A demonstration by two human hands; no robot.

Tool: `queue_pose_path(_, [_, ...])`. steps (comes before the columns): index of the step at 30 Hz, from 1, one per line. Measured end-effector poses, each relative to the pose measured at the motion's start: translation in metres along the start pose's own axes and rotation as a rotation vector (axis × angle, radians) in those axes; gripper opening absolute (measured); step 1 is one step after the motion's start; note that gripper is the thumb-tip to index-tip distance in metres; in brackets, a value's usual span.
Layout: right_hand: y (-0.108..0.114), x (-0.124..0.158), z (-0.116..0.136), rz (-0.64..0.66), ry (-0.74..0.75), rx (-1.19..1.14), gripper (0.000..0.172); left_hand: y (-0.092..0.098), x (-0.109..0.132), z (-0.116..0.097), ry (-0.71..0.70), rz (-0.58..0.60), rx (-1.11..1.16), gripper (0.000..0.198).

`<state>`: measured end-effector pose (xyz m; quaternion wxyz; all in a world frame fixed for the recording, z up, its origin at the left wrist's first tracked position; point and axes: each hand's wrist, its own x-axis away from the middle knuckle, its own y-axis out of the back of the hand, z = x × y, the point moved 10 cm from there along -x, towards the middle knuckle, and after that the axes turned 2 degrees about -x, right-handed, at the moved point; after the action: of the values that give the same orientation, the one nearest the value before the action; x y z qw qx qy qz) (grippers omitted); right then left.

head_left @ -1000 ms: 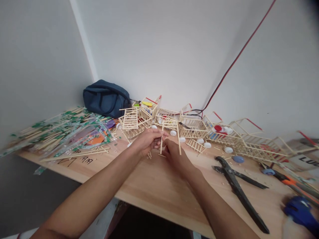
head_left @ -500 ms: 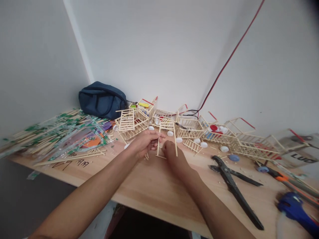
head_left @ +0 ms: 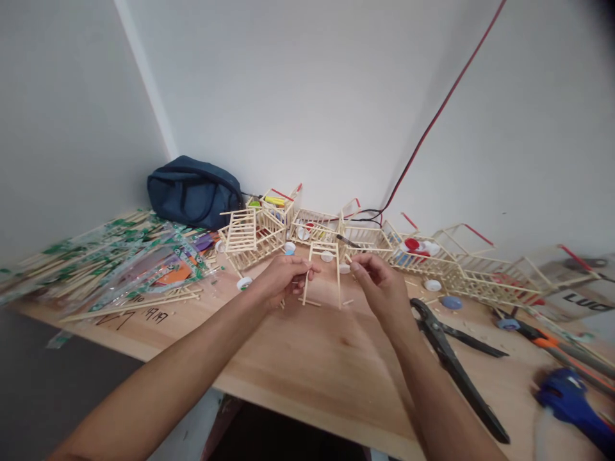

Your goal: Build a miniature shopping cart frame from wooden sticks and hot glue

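Just now, drawn out of the stick frame (head_left: 339, 278) and off toward three o'clock with the right hand (head_left: 383, 287). A second ago, across the gap between the frame's legs, close up against the left hand (head_left: 282, 276); now well apart from it, just past the far leg. Left, by that, with one hand only on the frame, and with most of its gap in plain sight.

Gripped on the left by the nine o'clock leg, thumb and forefinger clamped together on the wood. On the right, thumb and forefinger pinched together, the others curled; perhaps with a pale bit of stick at the tips, though too small and too near the clutter to be sure.

Placed between both hands: top bar toward twelve, legs running down toward six.

Around the frame, on the table (head_left: 288, 365): stick carts (head_left: 432, 262) from eleven round to three; a blue bag (head_left: 195, 192) at ten; wrapped sticks (head_left: 106, 262) at nine; a loose short stick (head_left: 348, 301) near, toward five; black pliers (head_left: 451, 360) at four, with a blue tool (head_left: 564, 390) farther out.
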<state>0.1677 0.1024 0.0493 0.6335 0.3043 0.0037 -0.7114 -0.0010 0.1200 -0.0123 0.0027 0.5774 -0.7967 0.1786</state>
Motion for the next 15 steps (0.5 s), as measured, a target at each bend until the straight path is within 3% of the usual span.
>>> queue_pose_path(7, [-0.015,0.010,0.035,-0.003,0.326,0.386,0.014,-0.007,-0.002,0.008,-0.011,0.004,-0.068,0.015])
queue_pose_path(15, [-0.037,0.019,0.031,0.038,0.376,0.685,0.018,-0.019,-0.005,0.019,-0.058,0.096,-0.108,0.024])
